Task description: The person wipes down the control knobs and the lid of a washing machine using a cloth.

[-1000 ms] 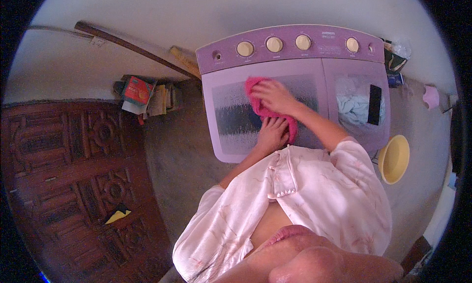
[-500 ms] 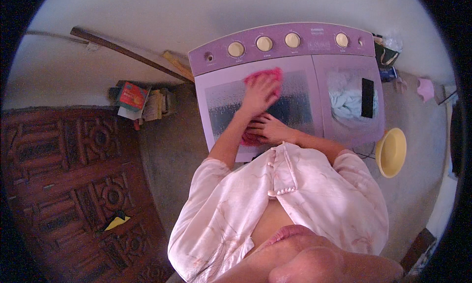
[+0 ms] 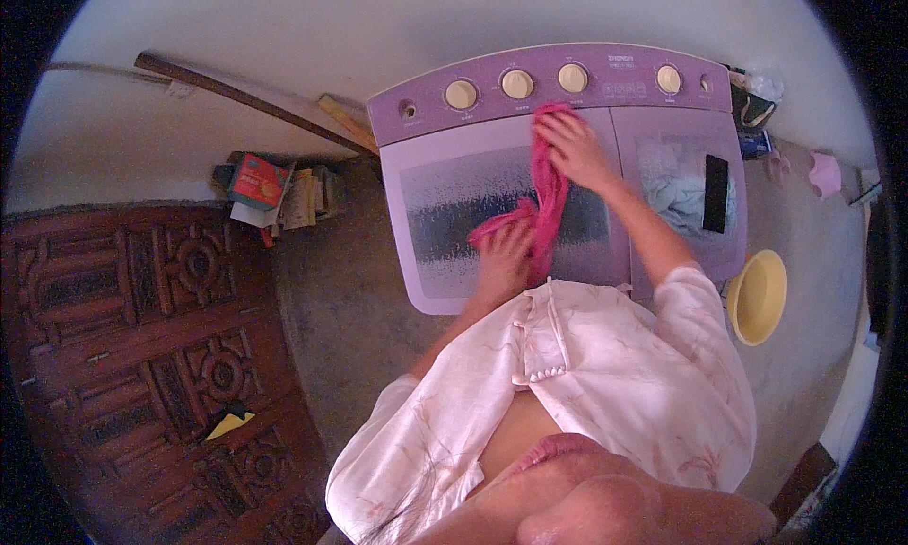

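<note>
Across the top of a pale-purple plastic twin-tub washing machine lies a long, crumpled, bright pink cloth, running from the lower border of the darker purple control panel down toward the front edge, with a bunched part spreading to the left. The person's right hand is on the far end of the cloth, its bent, slightly blurred fingers spread over the fabric near the panel. Nearer the body, the left hand rests on the bunched part, fingers pointing away from the wearer; whether either hand is closed tightly on the cloth, I cannot tell. The two hands are apart, with a stretch of cloth between them. Beneath the cloth is a dark, see-through rectangular lid window, its surface speckled. Four round cream knobs line the panel. Right of the right hand, pale blue fabric shows through the smaller lid, beside a black rectangular strip. A round yellow plastic basin stands near the machine's right side.
</note>
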Demonstrator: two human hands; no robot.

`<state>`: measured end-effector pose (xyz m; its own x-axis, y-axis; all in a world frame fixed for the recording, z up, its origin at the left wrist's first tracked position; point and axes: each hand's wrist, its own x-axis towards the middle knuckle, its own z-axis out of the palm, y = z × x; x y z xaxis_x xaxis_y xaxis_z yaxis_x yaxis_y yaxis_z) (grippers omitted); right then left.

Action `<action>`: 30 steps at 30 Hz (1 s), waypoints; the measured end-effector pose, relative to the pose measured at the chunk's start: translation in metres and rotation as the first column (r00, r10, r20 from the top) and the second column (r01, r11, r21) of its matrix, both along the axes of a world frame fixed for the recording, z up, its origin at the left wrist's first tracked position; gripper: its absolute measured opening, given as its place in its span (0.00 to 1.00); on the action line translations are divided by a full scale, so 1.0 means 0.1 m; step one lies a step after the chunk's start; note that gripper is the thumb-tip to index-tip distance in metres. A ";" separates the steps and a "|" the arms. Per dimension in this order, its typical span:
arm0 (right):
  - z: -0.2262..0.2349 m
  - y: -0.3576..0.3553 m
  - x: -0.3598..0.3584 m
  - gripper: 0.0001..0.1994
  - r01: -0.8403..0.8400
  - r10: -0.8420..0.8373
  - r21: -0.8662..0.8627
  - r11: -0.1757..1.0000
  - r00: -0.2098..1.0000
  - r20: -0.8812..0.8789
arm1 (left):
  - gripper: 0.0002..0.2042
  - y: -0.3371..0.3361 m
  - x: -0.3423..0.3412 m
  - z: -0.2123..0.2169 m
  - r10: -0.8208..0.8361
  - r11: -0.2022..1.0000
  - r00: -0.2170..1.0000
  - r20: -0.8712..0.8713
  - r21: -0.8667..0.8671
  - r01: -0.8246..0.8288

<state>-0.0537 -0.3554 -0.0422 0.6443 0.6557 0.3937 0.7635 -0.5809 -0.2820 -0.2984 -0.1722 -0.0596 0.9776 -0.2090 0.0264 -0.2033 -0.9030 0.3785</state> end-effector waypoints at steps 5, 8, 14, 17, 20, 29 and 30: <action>-0.06 1.17 -0.69 0.26 -0.465 0.458 -0.034 0.885 0.880 -0.126 | 0.30 -0.50 0.26 -0.19 -0.096 0.987 0.988 0.125 -0.120 0.111; 0.01 0.94 -0.66 0.26 -0.455 0.433 -0.075 0.887 0.878 -0.203 | 0.31 -0.31 0.18 -0.03 -0.067 0.989 0.995 0.077 -0.127 0.076; 0.09 -0.60 -0.31 0.28 0.081 -0.085 -0.103 0.991 0.996 -0.036 | 0.34 0.82 -0.10 0.00 0.363 0.929 0.928 0.090 0.041 -0.367; 0.03 -0.88 -0.80 0.27 -0.101 0.068 -0.297 0.950 0.990 -0.121 | 0.33 1.15 0.37 0.14 0.419 0.902 0.879 0.227 0.007 -0.432; -0.12 -0.28 -1.33 0.26 -0.442 0.386 -0.230 0.867 0.888 -0.251 | 0.32 1.03 1.00 0.09 0.321 0.936 0.900 0.297 0.046 -0.349; -0.01 -0.20 -1.35 0.28 -0.396 0.343 -0.144 0.907 0.892 -0.293 | 0.27 0.49 0.97 0.13 0.191 0.981 0.957 0.220 -0.014 -0.193; 0.00 -0.43 -1.27 0.28 -0.304 0.256 -0.138 0.943 0.925 -0.282 | 0.27 0.61 0.79 0.11 0.307 0.951 0.923 0.230 -0.028 -0.309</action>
<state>-0.1802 -0.3983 -0.0420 0.4873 0.8673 0.1016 0.8173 -0.4120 -0.4027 -0.2196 -0.1108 -0.0490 0.9613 0.1002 0.2566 0.0054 -0.9381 0.3462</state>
